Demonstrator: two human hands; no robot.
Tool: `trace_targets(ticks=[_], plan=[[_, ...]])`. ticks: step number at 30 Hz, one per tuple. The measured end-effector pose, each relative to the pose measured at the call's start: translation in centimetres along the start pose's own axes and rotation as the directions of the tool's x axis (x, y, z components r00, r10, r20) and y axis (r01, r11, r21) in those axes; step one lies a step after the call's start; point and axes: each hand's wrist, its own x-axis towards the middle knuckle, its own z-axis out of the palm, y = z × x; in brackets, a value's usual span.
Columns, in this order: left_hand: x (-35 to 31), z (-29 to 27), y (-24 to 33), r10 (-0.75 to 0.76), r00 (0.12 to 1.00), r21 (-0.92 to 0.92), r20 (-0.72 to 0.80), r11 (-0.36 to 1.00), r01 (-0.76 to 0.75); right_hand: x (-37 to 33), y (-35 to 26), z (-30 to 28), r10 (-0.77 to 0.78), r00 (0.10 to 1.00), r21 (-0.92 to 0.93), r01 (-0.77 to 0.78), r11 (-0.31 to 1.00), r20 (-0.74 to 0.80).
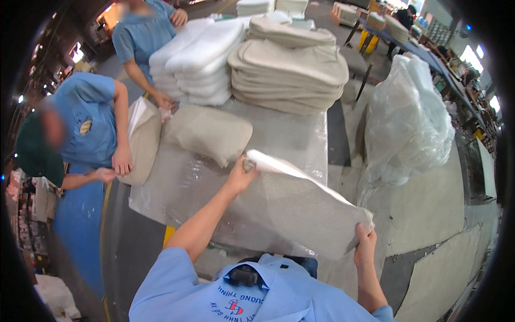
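A beige fabric-covered pad (300,206) with a white layer along its far edge is stretched between my hands, just over the near side of the table. My left hand (242,174) is closed on its upper left corner. At the other end, my right hand (366,242) pinches the right corner. Another beige pad (209,131) lies on the plastic-covered table (182,185), just beyond my left hand. To the left, a co-worker's hands (120,163) touch a beige and white pad (144,142) at the table's edge.
A tall stack of beige pads (289,70) and white foam pads (201,56) stands at the table's far side. A second co-worker (145,48) is at the far left corner. On the right sits a bulky clear plastic bag (407,121); flat sheets (445,273) lie on the floor.
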Motion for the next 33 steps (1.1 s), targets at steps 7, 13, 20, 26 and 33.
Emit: trace_targets(ticks=[7, 13, 20, 26, 33], plan=[[8.5, 4.9, 8.0, 0.284, 0.954, -0.876, -0.098, 0.430, -0.218, -9.5, 2.2, 7.5, -0.310, 0.901, -0.333, 0.405, 0.852, 0.303], [10.9, 8.7, 4.4, 0.157, 0.987, -0.938, 0.039, 0.346, -0.018, -8.7, 4.3, 9.9, 0.131, 0.745, -0.385, 0.179, 0.906, 0.654], [11.9, 8.3, 2.3, 0.213, 0.976, -0.968, 0.038, 0.250, -0.017, -0.1, -2.1, 11.1, 0.465, 0.197, -0.501, 0.221, 0.837, 0.863], [10.6, 8.4, 2.3, 0.062, 0.994, -0.961, -0.085, 0.260, -0.098, 16.2, -6.3, 18.9, -0.038, 0.722, -0.200, 0.242, 0.949, 0.690], [12.6, 11.1, 3.1, -0.125, 0.977, -0.975, -0.173, 0.159, -0.152, 26.3, -6.5, 31.6, -0.061, 0.783, -0.172, 0.211, 0.962, 0.619]])
